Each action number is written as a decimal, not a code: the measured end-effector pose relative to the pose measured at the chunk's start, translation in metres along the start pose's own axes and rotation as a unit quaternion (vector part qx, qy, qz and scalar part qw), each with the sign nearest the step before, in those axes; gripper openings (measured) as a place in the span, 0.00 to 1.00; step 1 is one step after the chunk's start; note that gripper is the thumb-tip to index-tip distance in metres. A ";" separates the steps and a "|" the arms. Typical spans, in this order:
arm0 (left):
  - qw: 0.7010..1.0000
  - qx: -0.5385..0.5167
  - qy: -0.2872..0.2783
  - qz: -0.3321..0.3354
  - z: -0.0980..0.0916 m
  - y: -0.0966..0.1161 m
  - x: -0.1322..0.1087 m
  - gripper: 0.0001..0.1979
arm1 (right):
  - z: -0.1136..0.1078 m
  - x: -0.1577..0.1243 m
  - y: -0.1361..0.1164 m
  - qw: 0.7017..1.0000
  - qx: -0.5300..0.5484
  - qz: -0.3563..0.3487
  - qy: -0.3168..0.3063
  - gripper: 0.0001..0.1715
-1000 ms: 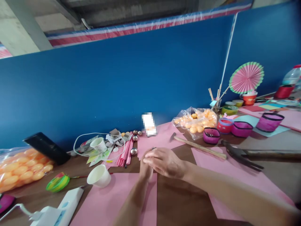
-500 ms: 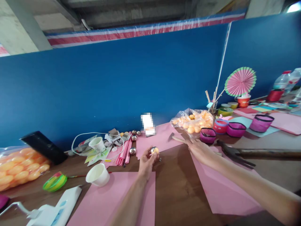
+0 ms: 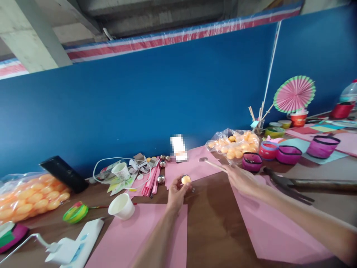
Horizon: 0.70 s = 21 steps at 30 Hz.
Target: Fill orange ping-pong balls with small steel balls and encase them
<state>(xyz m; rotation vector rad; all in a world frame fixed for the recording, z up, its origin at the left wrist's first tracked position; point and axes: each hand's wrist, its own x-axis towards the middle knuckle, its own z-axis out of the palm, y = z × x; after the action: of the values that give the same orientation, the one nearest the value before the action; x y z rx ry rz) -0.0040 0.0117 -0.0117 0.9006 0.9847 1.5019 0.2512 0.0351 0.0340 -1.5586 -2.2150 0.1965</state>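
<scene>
Above the brown table (image 3: 214, 212), my left hand (image 3: 177, 191) is closed around a small round ball (image 3: 185, 179). The side of the ball facing me is pale orange, with a dark shiny rim at its top. To the right, my right hand (image 3: 240, 178) grips the thin wooden handle of a small hammer (image 3: 216, 165). The hammer's grey head (image 3: 203, 159) points left, over a pink sheet (image 3: 192, 165), a short way apart from the ball. Several shiny silver balls (image 3: 161, 179) lie left of my left hand. Tiny bits (image 3: 193, 190) lie beside that hand.
A clear bag of orange balls (image 3: 234, 145) lies behind my right hand; another (image 3: 30, 197) is far left. A large hammer (image 3: 290, 184) and purple pouches (image 3: 252, 162) are at right. A white cup (image 3: 121, 207) and power strip (image 3: 80, 242) stand at left.
The ball in my left hand has turned so that more orange and less silver shows. The small hammer's head has tilted slightly. The view has shifted a little to the left.
</scene>
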 end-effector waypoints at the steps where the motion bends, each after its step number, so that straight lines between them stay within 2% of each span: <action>1: 1.000 0.004 -0.004 0.000 -0.001 0.000 0.000 0.25 | -0.003 -0.003 -0.005 0.998 0.062 0.005 -0.024 0.20; 3: 1.000 0.016 -0.008 -0.004 -0.001 -0.001 0.000 0.25 | -0.013 -0.012 -0.017 0.974 0.204 0.002 -0.095 0.18; 5: 1.000 0.024 -0.009 -0.002 -0.001 -0.001 0.000 0.26 | -0.025 -0.023 -0.032 0.955 0.266 -0.009 -0.132 0.18; 8: 1.000 0.022 -0.002 0.008 -0.001 -0.002 0.000 0.27 | -0.036 -0.038 -0.050 0.970 0.225 -0.041 -0.087 0.19; 11: 1.000 0.024 0.006 0.011 0.000 -0.003 0.000 0.27 | -0.030 -0.046 -0.056 0.977 0.202 -0.060 -0.045 0.22; 16: 0.999 0.037 0.005 0.007 -0.001 -0.004 0.000 0.26 | -0.014 -0.045 -0.050 0.977 0.199 -0.071 -0.034 0.23; 21: 0.999 0.036 0.011 0.000 0.001 -0.004 0.000 0.27 | -0.019 -0.046 -0.053 0.979 0.190 -0.072 -0.029 0.24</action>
<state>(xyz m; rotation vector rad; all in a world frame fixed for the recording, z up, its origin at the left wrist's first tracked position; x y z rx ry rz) -0.0022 0.0119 -0.0148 0.9371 1.0615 1.4859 0.2265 -0.0285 0.0575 -1.1966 -2.1634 0.5889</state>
